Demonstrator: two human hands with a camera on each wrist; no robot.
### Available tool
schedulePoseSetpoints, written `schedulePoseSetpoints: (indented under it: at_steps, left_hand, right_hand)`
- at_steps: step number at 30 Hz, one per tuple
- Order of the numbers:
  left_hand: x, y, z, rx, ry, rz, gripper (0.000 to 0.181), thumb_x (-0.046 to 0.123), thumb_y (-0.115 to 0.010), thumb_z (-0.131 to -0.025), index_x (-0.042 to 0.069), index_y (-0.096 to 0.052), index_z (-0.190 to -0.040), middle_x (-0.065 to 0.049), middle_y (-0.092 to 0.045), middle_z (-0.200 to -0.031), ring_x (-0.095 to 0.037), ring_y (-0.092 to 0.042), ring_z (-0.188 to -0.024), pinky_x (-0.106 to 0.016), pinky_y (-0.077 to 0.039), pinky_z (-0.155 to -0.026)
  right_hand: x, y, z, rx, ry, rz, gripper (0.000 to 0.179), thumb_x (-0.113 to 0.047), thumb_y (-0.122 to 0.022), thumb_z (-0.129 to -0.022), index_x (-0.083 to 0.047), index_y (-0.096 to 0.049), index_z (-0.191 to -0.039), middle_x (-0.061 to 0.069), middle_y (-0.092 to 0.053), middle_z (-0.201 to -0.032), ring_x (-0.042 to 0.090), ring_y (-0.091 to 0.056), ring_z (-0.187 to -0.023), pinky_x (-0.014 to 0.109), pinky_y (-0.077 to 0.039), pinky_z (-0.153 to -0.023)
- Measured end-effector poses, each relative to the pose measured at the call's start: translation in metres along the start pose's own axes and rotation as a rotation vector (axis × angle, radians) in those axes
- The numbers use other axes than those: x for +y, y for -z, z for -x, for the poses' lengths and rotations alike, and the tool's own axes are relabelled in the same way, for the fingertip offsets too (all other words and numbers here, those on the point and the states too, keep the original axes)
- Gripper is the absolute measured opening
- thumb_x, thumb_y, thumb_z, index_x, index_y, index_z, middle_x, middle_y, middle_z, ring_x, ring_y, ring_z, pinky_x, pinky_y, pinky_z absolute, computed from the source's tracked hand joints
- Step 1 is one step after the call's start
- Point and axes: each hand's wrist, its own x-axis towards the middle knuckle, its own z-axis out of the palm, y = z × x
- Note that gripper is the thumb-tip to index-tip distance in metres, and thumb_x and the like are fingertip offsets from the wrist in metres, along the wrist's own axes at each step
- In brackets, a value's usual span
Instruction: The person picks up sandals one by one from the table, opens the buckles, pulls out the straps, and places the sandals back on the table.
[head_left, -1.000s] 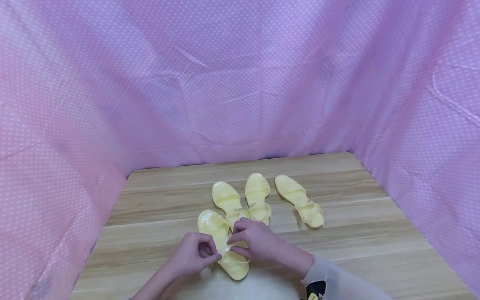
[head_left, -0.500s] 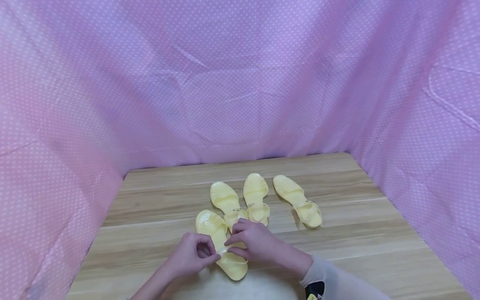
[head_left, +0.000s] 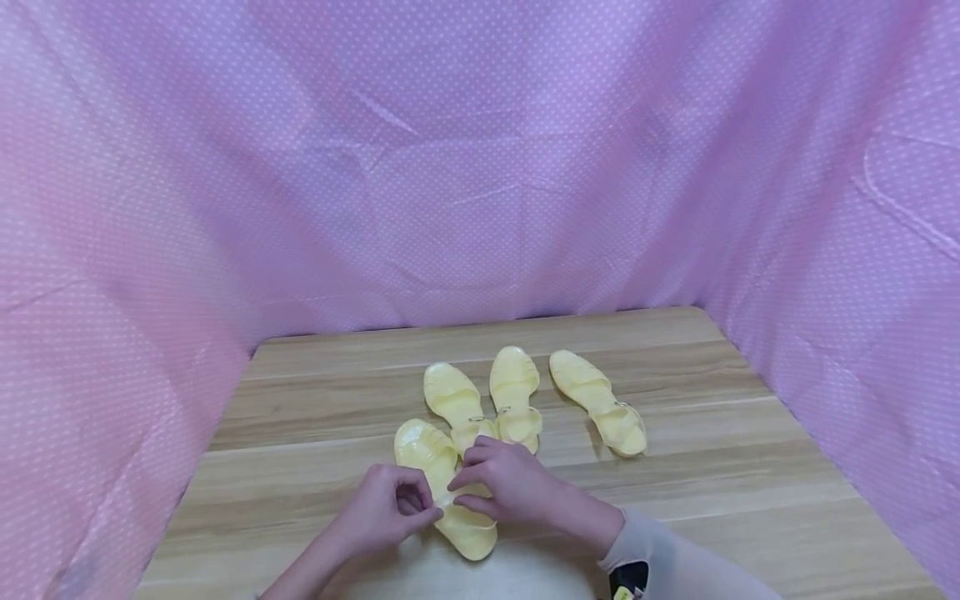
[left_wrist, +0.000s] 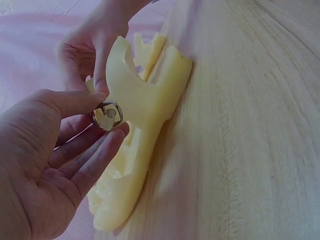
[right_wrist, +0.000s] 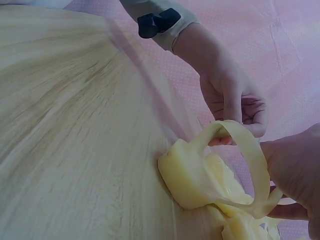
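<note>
Four pale yellow jelly sandals lie on a wood-grain table [head_left: 315, 417], soles down with their toes pointing away from the person. The nearest sandal [head_left: 437, 475] lies between the two hands at the near part of the tabletop, its toe angled to the left and its rounded heel toward the person. At its left side, the left hand [head_left: 386, 508] pinches a square metal buckle [left_wrist: 111, 114] between thumb and fingertips, the remaining fingers bent beneath. From the other side, the right hand [head_left: 517, 487] has thumb and fingertips clamped on the ankle strap [right_wrist: 250, 150], which curves in a raised loop above the heel; the exact contact is partly hidden by the fingers. Just beyond the hands, a second sandal [head_left: 453, 400] sits with its heel close beside the nearest one; whether they touch cannot be told. Next to it stands a third sandal [head_left: 514, 387], nearly straight, and well apart to the right lies a fourth sandal [head_left: 597, 402], toe slanting left. A light beige sleeve [head_left: 682, 562] covers the right forearm, with a black device [head_left: 630, 577] at its cuff. Pink polka-dot cloth [head_left: 480, 167] hangs around the table's back and sides.
</note>
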Motion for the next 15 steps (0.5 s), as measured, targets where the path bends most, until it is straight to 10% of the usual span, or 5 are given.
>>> schedulePoseSetpoints:
  at_steps: [15]
  left_hand:
    - [0.0001, -0.0027, -0.0015, 0.021, 0.013, -0.013, 0.018, 0.014, -0.086, -0.088, 0.016, -0.072, -0.078, 0.007, -0.073, -0.076, 0.000, -0.070, -0.070, -0.024, -0.063, -0.064]
  right_hand:
    - [-0.0002, 0.0021, 0.0015, -0.015, 0.003, -0.003, 0.022, -0.038, -0.081, -0.095, -0.029, -0.083, -0.114, -0.013, -0.077, -0.101, 0.005, -0.063, -0.095, 0.008, -0.046, -0.071]
